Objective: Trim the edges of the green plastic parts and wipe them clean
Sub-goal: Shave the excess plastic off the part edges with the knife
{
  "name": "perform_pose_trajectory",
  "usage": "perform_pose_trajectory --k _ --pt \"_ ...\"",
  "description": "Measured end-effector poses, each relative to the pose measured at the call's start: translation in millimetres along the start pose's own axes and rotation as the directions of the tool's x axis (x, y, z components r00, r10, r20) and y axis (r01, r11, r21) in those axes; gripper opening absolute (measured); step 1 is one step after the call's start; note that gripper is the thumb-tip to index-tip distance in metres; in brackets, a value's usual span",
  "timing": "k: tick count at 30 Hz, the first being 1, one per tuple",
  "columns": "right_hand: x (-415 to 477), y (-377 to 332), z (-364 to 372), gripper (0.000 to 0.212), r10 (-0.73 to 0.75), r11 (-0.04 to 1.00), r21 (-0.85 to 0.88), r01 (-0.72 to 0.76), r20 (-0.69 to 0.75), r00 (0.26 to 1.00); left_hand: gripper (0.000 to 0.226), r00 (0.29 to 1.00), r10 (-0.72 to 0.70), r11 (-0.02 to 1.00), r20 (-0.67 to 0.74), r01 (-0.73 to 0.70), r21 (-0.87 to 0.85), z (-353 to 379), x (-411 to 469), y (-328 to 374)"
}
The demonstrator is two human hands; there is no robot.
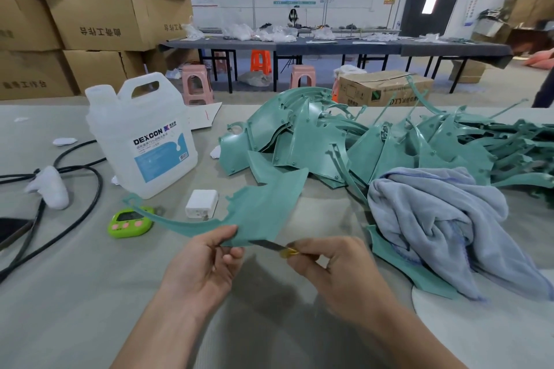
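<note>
Notches are lining the left edge of the flat, fan-shaped teal-green plastic part (263, 207), held above the near middle of the grey table (75, 278). The left hand (204, 266) is pinching its near edge. The right hand (332, 266) is gripping a yellow-handled dark-bladed knife (266, 245), its blade lying against that edge. Bare tabletop is lying near left, and a crumpled blue-grey cloth towel (443, 225) is crowding the right.

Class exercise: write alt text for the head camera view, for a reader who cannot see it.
The left hand holds a green plastic part; the right hand sets a small blade against its edge. Behind: a heap of green parts, a cloth, a white jug.
</note>
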State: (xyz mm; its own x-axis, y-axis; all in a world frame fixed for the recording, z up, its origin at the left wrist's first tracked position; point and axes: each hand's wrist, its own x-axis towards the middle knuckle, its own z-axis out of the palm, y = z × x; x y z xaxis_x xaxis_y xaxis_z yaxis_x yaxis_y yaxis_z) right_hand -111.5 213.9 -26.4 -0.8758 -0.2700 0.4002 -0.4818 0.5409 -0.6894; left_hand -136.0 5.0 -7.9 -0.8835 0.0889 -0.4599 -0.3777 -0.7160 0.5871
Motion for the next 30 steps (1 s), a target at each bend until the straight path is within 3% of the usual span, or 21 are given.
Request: perform_pose_trajectory --k 2,6,12,17,20,22,26,28,30 --pt "3 4 -3 0.012 0.07 0.997 0.024 -0.069 -0.024 0.997 0.025 1.0 -0.02 1.0 0.009 0.019 0.01 -1 1 0" --pt "7 9 -9 0.017 0.225 0.94 0.286 -0.187 -0.105 0.969 0.027 0.999 -0.031 0.999 0.008 0.03 0.034 -4 2 3" --pt "6 7 -9 0.015 0.166 0.946 0.283 -0.157 -0.008 0.986 0.03 1.0 -0.012 0.998 0.003 0.012 0.054 -6 2 1" --pt "16 18 -18 0.024 0.343 0.89 0.396 -0.226 -0.255 0.904 0.029 1.0 -0.015 0.998 -0.02 0.016 0.057 -8 2 5" --pt "12 9 -19 0.015 0.217 0.89 0.432 -0.149 -0.112 0.97 0.031 1.0 -0.01 0.998 -0.021 0.011 0.066 -7 2 3" --pt "10 1 -11 0.011 0.191 0.908 0.381 -0.173 -0.008 0.982 0.029 1.0 -0.015 0.997 -0.019 0.017 0.073 -7 2 2" --pt "19 16 -17 0.018 0.44 0.864 0.388 -0.32 -0.274 0.855 0.028 0.999 -0.005 0.997 -0.036 0.008 0.082 -8 4 5" --pt "17 15 -21 0.017 0.383 0.867 0.44 -0.235 -0.286 0.878 0.031 0.999 0.014 0.996 -0.043 -0.01 0.09 -9 4 5" --pt "12 4 -18 0.013 0.25 0.861 0.49 -0.132 -0.183 0.951 0.033 0.998 0.034 0.994 -0.044 -0.029 0.105 -7 4 3"
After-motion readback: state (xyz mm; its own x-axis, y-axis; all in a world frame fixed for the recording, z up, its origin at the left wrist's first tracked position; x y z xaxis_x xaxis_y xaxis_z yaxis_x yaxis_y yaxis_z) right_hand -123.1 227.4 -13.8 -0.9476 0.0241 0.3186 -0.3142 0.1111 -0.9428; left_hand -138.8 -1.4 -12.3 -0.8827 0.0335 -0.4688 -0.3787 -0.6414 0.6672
